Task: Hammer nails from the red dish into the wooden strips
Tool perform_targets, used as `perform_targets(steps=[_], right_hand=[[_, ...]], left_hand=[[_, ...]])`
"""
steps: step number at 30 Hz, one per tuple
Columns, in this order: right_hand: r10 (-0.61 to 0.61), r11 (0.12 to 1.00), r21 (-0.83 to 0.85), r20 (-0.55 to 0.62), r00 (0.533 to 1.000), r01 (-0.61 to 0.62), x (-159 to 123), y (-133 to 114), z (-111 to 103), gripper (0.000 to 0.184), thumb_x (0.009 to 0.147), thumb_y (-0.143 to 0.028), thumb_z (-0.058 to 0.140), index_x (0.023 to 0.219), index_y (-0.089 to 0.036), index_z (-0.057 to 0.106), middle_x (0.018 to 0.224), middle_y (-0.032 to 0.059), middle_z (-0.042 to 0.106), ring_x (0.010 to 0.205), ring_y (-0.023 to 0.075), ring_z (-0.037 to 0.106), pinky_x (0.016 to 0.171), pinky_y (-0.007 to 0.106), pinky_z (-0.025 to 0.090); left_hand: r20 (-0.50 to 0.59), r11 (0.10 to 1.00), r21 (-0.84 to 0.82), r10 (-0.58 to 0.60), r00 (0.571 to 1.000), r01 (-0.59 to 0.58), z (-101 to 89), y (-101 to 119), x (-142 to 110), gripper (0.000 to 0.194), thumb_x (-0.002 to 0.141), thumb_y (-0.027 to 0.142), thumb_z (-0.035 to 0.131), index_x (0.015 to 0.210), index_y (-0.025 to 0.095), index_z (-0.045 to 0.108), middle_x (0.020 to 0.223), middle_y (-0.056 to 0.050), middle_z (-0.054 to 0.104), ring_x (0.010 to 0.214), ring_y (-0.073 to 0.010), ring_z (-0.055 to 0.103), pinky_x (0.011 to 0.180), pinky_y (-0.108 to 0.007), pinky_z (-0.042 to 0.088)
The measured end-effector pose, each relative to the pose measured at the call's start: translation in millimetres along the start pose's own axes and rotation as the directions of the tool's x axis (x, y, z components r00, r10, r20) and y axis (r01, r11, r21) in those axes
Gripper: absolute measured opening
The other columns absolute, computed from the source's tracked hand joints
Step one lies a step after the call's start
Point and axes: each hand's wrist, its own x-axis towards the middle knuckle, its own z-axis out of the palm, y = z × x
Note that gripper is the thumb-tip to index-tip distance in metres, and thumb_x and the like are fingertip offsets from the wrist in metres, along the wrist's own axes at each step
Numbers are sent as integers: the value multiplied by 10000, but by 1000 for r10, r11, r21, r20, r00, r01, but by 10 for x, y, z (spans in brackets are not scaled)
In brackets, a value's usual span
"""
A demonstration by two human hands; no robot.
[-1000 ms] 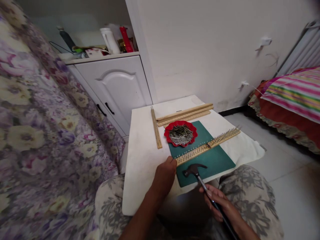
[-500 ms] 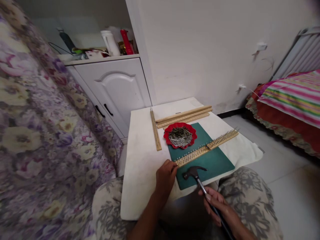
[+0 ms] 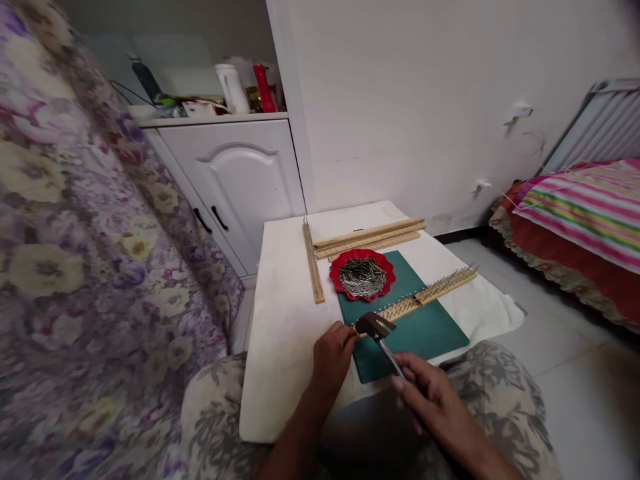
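My right hand [image 3: 430,397] is wrapped round the handle of a claw hammer [image 3: 383,325]. The hammer's head is over the near left end of a wooden strip [image 3: 407,305] studded with upright nails. At that same end, the closed fingers of my left hand [image 3: 333,357] grip the strip; whether a nail is also between them is hidden. The strip lies slantwise across a green mat [image 3: 425,333], its far end reaching past the mat's right edge. Just behind it, a red scalloped dish [image 3: 334,275] holds a heap of loose nails [image 3: 363,277].
More wooden strips [image 3: 370,233] lie at the back of the cloth-covered table [image 3: 285,347], and another nailed strip [image 3: 313,263] stands apart at left. A white cabinet [image 3: 245,180] and a flowered curtain [image 3: 125,267] are on the left; a bed [image 3: 590,207] is at right.
The hammer has risen from over the mat and moved up and left to the strip's near end. My left hand has stayed at that end. The view has shifted slightly.
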Motion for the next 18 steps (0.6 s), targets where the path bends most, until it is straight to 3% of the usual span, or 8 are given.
perform_targets(steps=[5, 13, 18], right_hand=[[25, 995, -101, 20, 999, -23, 44, 7, 61, 227, 862, -351, 461, 998, -191, 546, 563, -81, 486, 338, 50, 391, 328, 161, 295], [43, 992, -124, 16, 999, -40, 67, -23, 75, 206, 860, -362, 459, 955, -195, 536, 562, -81, 490, 332, 52, 398, 331, 164, 292], [84, 996, 32, 8, 996, -84, -13, 12, 34, 229, 858, -377, 474, 990, -193, 510, 571, -83, 506, 320, 33, 375, 329, 151, 263]], left_hand=[[9, 999, -5, -32, 999, 32, -3, -4, -1, 167, 792, 191, 477, 630, 172, 511, 651, 35, 476, 629, -96, 485, 586, -202, 331], [3, 999, -25, -38, 999, 38, -24, 4, -10, 170, 782, 182, 475, 614, 172, 497, 636, 38, 458, 610, -94, 470, 567, -203, 318], [4, 998, -54, -22, 1000, 22, -28, 7, -15, 144, 793, 185, 473, 682, 181, 564, 685, 20, 504, 664, -109, 504, 616, -212, 352]])
